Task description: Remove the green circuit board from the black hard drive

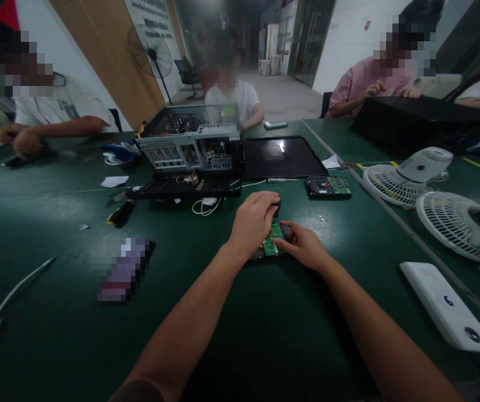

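Note:
A hard drive with a green circuit board (272,245) lies on the green table in front of me. My left hand (254,220) covers its far end, fingers curled over the edge. My right hand (302,244) rests at its right side, fingertips pinched against the board's edge. What the fingertips hold, if anything, is hidden. A second hard drive (329,186) lies farther back on the right, with tiny screws (320,219) scattered on the table between the two drives.
An open computer case (190,151) stands behind the drives with a black side panel (282,157) beside it. A screwdriver (120,212) lies at left. Two white fans (416,176) and a white device (447,304) sit at right. Other people sit around the table.

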`<move>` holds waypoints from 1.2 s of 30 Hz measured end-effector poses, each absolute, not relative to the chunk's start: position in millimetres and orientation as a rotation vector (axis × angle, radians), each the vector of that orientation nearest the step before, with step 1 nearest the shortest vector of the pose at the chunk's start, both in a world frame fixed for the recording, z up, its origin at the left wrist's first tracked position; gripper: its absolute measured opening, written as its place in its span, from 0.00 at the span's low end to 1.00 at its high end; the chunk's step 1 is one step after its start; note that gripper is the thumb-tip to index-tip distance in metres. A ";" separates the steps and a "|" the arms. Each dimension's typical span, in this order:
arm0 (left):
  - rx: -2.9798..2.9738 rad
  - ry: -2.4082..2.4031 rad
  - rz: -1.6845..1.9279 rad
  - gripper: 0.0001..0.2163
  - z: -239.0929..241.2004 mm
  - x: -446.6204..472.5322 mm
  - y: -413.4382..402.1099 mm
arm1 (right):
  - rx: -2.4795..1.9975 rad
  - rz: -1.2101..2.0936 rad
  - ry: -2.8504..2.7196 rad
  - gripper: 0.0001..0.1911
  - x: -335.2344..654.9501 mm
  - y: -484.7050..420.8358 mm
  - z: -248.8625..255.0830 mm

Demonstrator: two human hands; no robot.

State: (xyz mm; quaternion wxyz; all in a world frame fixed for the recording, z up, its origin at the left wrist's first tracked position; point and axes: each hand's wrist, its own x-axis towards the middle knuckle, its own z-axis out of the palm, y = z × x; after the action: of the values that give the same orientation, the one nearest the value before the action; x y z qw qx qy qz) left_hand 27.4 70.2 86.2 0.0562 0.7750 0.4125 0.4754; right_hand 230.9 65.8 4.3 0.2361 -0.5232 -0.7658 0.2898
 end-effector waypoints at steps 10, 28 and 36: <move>2.332 1.230 1.438 0.07 86.5 30.6 67.9 | -1.433 0.754 -2.127 0.33 228.6 63.6 7.4; 2.336 1.230 1.417 0.07 89.5 29.6 66.7 | -1.477 0.700 -2.150 0.31 227.2 65.3 5.9; 2.342 1.228 1.407 0.07 89.9 30.7 66.8 | -1.480 0.683 -2.156 0.32 228.4 65.4 4.5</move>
State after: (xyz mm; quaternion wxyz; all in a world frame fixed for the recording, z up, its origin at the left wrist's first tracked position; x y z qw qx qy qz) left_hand 30.7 66.8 89.9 0.0731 0.7797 0.4090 0.4684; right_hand 228.4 65.4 4.5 0.2176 -0.5344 -0.7786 0.2467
